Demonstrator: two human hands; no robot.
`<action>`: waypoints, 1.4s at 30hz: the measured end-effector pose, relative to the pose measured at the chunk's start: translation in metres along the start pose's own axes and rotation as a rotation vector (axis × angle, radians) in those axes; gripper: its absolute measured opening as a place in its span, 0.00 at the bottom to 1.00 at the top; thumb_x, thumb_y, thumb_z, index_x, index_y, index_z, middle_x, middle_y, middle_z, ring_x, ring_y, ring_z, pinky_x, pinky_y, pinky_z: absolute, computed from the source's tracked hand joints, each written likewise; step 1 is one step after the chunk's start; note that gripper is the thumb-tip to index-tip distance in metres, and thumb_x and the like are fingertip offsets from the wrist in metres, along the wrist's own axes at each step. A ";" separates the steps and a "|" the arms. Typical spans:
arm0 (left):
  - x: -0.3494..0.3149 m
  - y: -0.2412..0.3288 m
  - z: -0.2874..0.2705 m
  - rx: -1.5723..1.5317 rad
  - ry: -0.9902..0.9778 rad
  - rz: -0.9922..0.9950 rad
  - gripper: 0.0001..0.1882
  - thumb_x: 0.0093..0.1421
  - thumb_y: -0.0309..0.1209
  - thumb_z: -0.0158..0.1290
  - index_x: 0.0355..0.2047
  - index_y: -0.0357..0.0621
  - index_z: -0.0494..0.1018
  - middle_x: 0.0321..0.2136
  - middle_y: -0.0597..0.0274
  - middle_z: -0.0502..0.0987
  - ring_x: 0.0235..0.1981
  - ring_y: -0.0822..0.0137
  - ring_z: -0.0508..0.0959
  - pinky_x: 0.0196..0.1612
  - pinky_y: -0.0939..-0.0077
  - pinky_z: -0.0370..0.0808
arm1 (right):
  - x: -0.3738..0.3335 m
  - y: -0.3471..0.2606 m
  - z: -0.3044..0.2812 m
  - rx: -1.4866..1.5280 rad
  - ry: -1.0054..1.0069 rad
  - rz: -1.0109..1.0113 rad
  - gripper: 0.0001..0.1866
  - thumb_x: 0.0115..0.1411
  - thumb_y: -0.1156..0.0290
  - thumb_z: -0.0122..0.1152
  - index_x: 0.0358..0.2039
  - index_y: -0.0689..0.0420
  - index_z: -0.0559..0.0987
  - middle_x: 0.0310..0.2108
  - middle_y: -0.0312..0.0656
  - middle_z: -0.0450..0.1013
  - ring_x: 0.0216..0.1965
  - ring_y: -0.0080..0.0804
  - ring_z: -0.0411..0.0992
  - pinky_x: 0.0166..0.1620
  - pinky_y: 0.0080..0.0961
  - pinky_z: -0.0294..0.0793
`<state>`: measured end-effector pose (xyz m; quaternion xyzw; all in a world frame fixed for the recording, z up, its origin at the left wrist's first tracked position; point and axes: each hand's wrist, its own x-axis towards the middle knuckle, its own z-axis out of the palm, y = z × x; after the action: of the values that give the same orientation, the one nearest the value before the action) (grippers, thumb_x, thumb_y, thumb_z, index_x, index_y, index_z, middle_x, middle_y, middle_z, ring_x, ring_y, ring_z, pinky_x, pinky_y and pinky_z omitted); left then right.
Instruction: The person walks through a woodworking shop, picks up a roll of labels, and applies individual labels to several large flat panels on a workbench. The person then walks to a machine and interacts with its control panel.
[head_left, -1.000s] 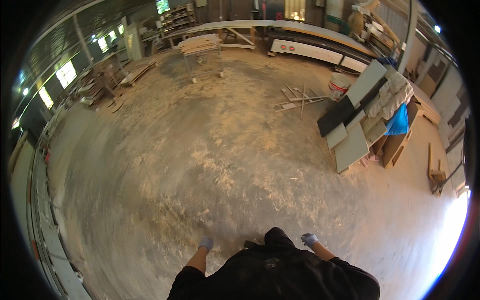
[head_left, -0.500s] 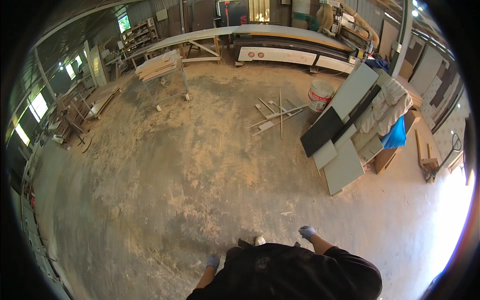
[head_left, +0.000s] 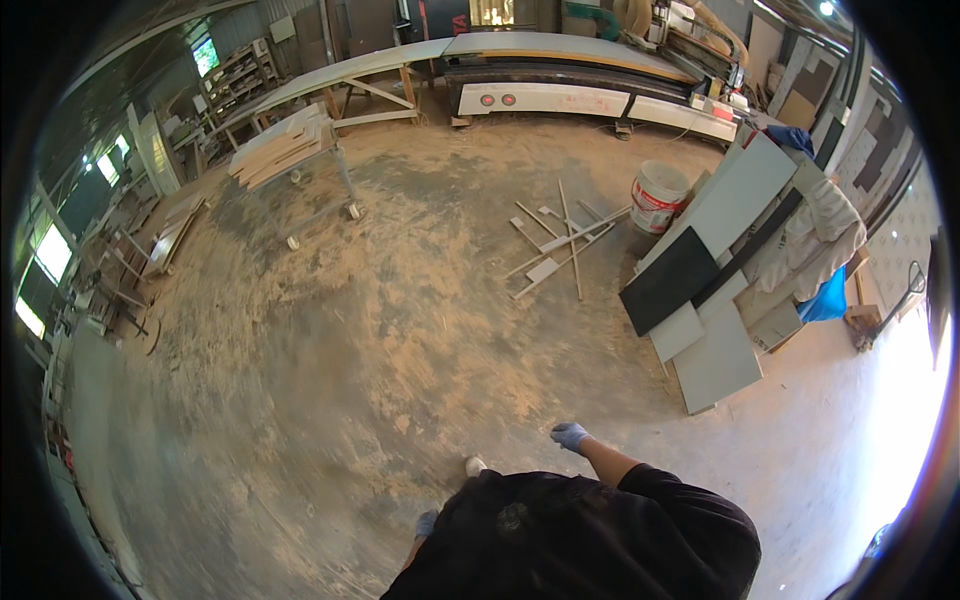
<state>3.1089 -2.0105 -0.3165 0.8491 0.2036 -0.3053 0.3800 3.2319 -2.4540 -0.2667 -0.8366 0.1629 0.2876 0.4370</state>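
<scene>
A sawdust-strewn workshop floor [head_left: 400, 330] spreads around me. A long machine bench [head_left: 580, 95] lines the far wall; grey and black panels [head_left: 715, 270] lean at right, near a white bucket [head_left: 658, 195] and scattered wood strips [head_left: 565, 240]. A cart of boards [head_left: 285, 150] stands far left. My gloved right hand [head_left: 570, 435] hangs empty, fingers loosely curled; my gloved left hand [head_left: 427, 523] is low beside me, and I cannot tell its shape.

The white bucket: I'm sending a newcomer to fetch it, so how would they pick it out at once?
Start at the long machine bed along the far wall, then look to the stack of boards leaning at the right. The white bucket stands on the sawdusty floor between them, beside scattered wood strips. It is the only round container there, with a red band.
</scene>
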 end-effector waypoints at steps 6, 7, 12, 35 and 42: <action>0.168 0.064 -0.141 0.097 0.084 0.086 0.16 0.59 0.40 0.45 0.38 0.41 0.73 0.38 0.52 0.76 0.40 0.56 0.75 0.43 0.67 0.69 | 0.068 -0.003 -0.025 0.146 0.063 -0.035 0.17 0.55 0.64 0.53 0.41 0.60 0.76 0.37 0.43 0.74 0.33 0.32 0.74 0.36 0.27 0.75; 0.200 0.077 -0.160 0.034 0.129 0.089 0.17 0.59 0.40 0.45 0.39 0.41 0.73 0.37 0.52 0.76 0.40 0.58 0.75 0.43 0.68 0.69 | 0.081 0.001 -0.026 0.259 0.085 0.114 0.16 0.56 0.66 0.54 0.42 0.62 0.75 0.32 0.40 0.75 0.29 0.27 0.74 0.31 0.24 0.76; 0.336 0.166 -0.195 -0.254 0.290 0.276 0.14 0.58 0.42 0.50 0.36 0.46 0.73 0.24 0.67 0.73 0.23 0.69 0.70 0.25 0.71 0.69 | 0.162 0.009 -0.064 -0.531 -0.142 0.016 0.15 0.58 0.61 0.52 0.38 0.59 0.77 0.30 0.38 0.75 0.27 0.28 0.74 0.29 0.27 0.74; 0.639 0.419 -0.329 -0.256 -0.019 -0.005 0.20 0.59 0.43 0.40 0.32 0.39 0.74 0.32 0.47 0.77 0.36 0.52 0.75 0.40 0.61 0.70 | 0.620 -0.455 -0.239 -0.190 0.031 0.010 0.23 0.53 0.54 0.53 0.44 0.56 0.76 0.46 0.48 0.71 0.49 0.44 0.68 0.52 0.33 0.66; 0.804 0.479 -0.502 0.471 -0.054 0.376 0.15 0.58 0.36 0.43 0.34 0.38 0.74 0.34 0.49 0.77 0.35 0.56 0.76 0.39 0.64 0.71 | 0.683 -0.496 -0.260 -0.076 0.116 0.271 0.24 0.54 0.53 0.52 0.45 0.55 0.75 0.48 0.47 0.70 0.50 0.44 0.67 0.53 0.32 0.65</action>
<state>4.1560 -1.8340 -0.3451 0.9282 -0.0440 -0.2910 0.2278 4.1135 -2.4033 -0.2588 -0.8382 0.2882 0.3009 0.3519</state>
